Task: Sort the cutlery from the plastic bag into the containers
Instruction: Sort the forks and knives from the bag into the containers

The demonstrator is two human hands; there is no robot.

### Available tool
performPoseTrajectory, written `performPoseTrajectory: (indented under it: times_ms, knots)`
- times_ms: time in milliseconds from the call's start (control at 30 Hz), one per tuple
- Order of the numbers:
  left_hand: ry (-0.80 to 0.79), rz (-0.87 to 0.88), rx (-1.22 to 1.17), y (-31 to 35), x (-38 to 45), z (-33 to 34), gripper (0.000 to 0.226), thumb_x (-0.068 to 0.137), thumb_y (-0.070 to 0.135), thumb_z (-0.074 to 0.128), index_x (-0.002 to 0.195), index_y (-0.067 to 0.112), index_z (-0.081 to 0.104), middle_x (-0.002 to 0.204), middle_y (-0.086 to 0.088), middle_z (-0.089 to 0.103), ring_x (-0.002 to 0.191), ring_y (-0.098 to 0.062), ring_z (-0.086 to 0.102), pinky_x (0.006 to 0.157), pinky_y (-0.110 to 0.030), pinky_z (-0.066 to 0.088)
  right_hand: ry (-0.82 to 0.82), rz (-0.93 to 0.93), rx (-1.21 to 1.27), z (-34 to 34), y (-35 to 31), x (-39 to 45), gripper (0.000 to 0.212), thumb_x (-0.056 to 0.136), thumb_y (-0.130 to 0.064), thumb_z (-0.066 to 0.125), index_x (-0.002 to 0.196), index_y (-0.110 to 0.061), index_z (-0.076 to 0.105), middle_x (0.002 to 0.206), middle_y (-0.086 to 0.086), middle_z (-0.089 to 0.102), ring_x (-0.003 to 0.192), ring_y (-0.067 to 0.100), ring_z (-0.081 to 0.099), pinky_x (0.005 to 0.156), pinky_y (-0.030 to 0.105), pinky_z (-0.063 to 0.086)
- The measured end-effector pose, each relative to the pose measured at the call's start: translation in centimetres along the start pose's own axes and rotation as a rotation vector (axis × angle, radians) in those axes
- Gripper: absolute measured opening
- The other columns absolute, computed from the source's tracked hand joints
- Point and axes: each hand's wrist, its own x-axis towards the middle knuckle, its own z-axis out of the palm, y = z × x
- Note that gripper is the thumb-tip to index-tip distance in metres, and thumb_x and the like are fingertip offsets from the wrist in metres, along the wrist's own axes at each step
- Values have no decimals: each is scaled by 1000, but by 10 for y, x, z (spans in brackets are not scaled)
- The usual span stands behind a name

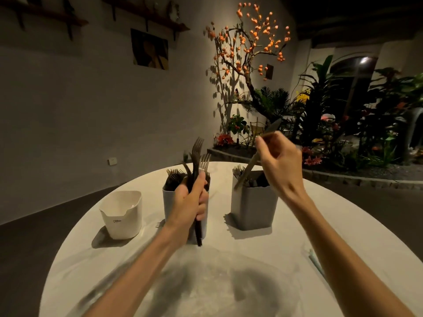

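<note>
The left hand is wrapped tight around a bunch of forks. Its fingers are clamped on the handles, and the prongs point up. The bunch is held just in front of the middle container, which already has many forks standing in it.

The right hand is higher up, over the right container. Its fingers pinch one knife near the middle of it. The knife is tilted, and its low end dips toward the open top of that container. Some cutlery already stands inside, but it is too dark to tell what kind.

A white container stands far left on the tabletop. I cannot see anything inside it. The plastic bag looks like the see-through, crinkly patch near the person, but it is blurry.

The cutlery looks hard and stiff, so it will not bend. It is smooth and shiny, so it may slip. I think it is best to hold each piece by the handle, away from the sharp prongs and the blade. A whole bunch is heavier and can fan out, so it needs a firm grip. One knife is light, and a pinch is enough.
</note>
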Motion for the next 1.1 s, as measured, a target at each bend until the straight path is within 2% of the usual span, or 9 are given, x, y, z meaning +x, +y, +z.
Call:
performPoseTrajectory:
  times_ms: [167,333,467,533,633,733,800,933,1100]
  knots:
    - [-11,6,61,10,18,-1,42,96,43,61,66,17,45,51,7,36,44,-8,29,40,-19,28,67,-105,-309,-4,27,55,18,99,-34,61,99,-17,67,78,-2,67,67,15,66,61,41,60]
    - [-63,-37,81,6,32,4,44,95,39,64,63,16,44,53,4,36,46,-9,29,42,-21,29,-197,59,-492,13,80,47,15,97,-35,62,97,-24,71,75,-8,66,65,12,63,62,37,58]
    - [-145,-63,158,0,37,5,48,95,20,68,53,17,44,49,1,37,42,-11,31,41,-22,32,-479,289,-581,21,107,36,21,91,-41,69,103,-25,74,97,0,73,82,16,68,77,42,62]
    - [-165,-67,173,-3,37,5,47,93,17,69,52,15,47,48,-3,40,40,-14,35,43,-24,36,-403,312,-450,19,99,34,36,87,-53,71,107,-22,72,96,-4,71,86,13,68,74,32,60]
    - [-166,-70,142,-7,33,11,44,92,20,72,55,14,48,49,-5,38,40,-15,31,44,-26,30,-260,266,86,18,45,23,40,90,-55,65,116,-24,68,100,-7,71,94,14,67,71,16,51]
    - [-105,-36,115,-18,27,27,38,92,7,70,62,14,49,48,-2,34,37,-9,27,42,-23,20,-464,217,524,27,-11,2,58,82,-61,62,133,-36,53,120,-1,68,112,14,67,91,25,57]
    - [-63,-59,53,-28,19,38,30,92,-4,64,68,8,52,45,1,46,35,-7,40,39,-18,31,-468,168,582,39,-29,-16,50,84,-58,62,129,-37,58,119,-2,70,109,15,70,95,31,57]
    - [57,-173,93,-57,4,38,36,102,-5,47,73,15,56,52,8,62,53,-9,59,54,-21,53,-301,189,373,59,-28,-55,34,101,-44,52,93,-22,76,84,-3,74,83,13,72,81,31,59]
    - [-37,-301,267,-84,-10,31,30,89,11,68,66,8,49,36,4,51,30,-8,47,41,-28,47,-366,178,-41,69,15,-96,29,108,-25,43,107,-21,71,101,-9,67,94,1,62,84,20,51]
